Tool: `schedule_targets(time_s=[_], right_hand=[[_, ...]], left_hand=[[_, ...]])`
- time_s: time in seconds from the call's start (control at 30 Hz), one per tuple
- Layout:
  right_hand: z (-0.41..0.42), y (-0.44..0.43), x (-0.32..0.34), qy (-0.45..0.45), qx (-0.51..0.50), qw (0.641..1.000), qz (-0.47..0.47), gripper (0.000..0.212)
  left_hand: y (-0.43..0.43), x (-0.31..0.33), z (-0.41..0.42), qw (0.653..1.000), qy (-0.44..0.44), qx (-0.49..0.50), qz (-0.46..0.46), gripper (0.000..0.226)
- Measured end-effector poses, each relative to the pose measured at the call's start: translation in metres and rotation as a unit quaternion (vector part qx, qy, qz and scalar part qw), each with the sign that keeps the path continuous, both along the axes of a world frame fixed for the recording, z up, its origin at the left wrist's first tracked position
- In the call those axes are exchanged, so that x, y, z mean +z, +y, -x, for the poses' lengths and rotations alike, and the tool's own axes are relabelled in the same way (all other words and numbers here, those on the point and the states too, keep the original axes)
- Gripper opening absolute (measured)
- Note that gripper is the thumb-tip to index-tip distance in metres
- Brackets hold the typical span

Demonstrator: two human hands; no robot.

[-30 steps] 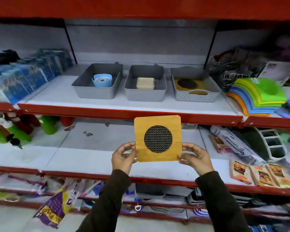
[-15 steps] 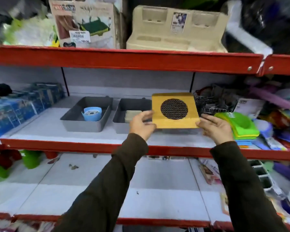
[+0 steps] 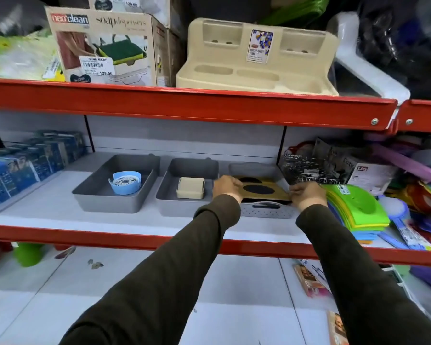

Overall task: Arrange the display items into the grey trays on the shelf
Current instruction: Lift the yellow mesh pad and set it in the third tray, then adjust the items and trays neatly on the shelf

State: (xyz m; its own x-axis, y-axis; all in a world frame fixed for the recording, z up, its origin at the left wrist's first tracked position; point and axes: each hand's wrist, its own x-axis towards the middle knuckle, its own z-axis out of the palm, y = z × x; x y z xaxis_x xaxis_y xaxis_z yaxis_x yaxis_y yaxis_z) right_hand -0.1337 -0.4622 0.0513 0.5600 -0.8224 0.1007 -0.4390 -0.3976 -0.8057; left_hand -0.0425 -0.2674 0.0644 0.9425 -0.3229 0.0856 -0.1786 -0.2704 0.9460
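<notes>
Hands meet at the centre of the frame, and we see them from the single head view: the left hand [image 3: 226, 186] grips the left edge of a square yellow wooden board with a round black mesh centre [image 3: 261, 190], fingers curled shut on it, while the right hand [image 3: 306, 194] pinches the board's right edge, its fingers likewise closed on the wood. We find the board lying nearly flat, just above the rim of the perforated grey tray with a slot handle [image 3: 266, 210], which is the rightmost of three trays on the grey shelf with a red front edge [image 3: 47, 215]; whether the board touches that rim we cannot tell. Behind it in the same tray we make out a second yellow board with a dark round centre [image 3: 253, 180]. Left of this, the middle grey tray [image 3: 167, 205] holds a cream rectangular soap box [image 3: 190, 188], and the left grey tray [image 3: 105, 205] holds a light blue round plastic item [image 3: 125, 183]. At the right of the frame, just beside the right hand, we see a stack of green and blue flat mats [image 3: 353, 210]. In the upper part, a beige plastic multipurpose stand [image 3: 256, 73] sits on the shelf above.
</notes>
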Motion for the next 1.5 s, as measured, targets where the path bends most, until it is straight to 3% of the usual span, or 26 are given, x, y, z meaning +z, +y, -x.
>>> schedule_targets(time_s=[0.13, 0.3, 0.43, 0.73, 0.9, 1.03, 1.1, 1.27, 1.37, 1.5], right_hand=[[0.002, 0.027, 0.015, 0.031, 0.009, 0.997, 0.066, 0.019], [-0.009, 0.06, 0.031, -0.033, 0.056, 0.996, 0.066, 0.018], [-0.035, 0.111, 0.047, -0.069, 0.126, 0.987, 0.079, 0.024], [-0.133, 0.249, 0.059, -0.066, 0.286, 0.942, 0.164, 0.031], [-0.192, 0.319, 0.054, 0.045, 0.359, 0.91, 0.2, 0.039], [-0.222, 0.353, 0.047, 0.21, 0.343, 0.864, 0.302, 0.04], [-0.229, 0.36, 0.039, 0.255, 0.33, 0.859, 0.297, 0.041], [-0.243, 0.365, 0.023, 0.255, 0.315, 0.873, 0.272, 0.043], [-0.248, 0.37, 0.018, 0.227, 0.315, 0.888, 0.245, 0.037], [-0.255, 0.37, 0.025, 0.023, 0.268, 0.963, 0.005, 0.039]], left_hand=[[0.006, 0.004, 0.0, 0.999, 0.008, -0.035, 0.012, 0.032], [0.044, 0.019, -0.01, 0.997, -0.002, -0.035, 0.062, 0.031], [0.097, 0.024, -0.032, 0.997, -0.082, 0.002, -0.003, 0.026], [0.224, 0.031, -0.124, 0.963, -0.131, 0.11, -0.207, 0.037], [0.267, 0.03, -0.18, 0.923, -0.098, 0.038, -0.37, 0.039], [0.276, 0.022, -0.206, 0.893, -0.099, -0.046, -0.438, 0.041], [0.278, 0.011, -0.22, 0.881, -0.096, -0.063, -0.459, 0.039], [0.288, -0.001, -0.231, 0.889, -0.09, -0.087, -0.441, 0.041], [0.291, -0.005, -0.232, 0.919, -0.075, -0.075, -0.381, 0.037], [0.291, 0.001, -0.235, 0.974, -0.036, -0.037, -0.221, 0.038]])
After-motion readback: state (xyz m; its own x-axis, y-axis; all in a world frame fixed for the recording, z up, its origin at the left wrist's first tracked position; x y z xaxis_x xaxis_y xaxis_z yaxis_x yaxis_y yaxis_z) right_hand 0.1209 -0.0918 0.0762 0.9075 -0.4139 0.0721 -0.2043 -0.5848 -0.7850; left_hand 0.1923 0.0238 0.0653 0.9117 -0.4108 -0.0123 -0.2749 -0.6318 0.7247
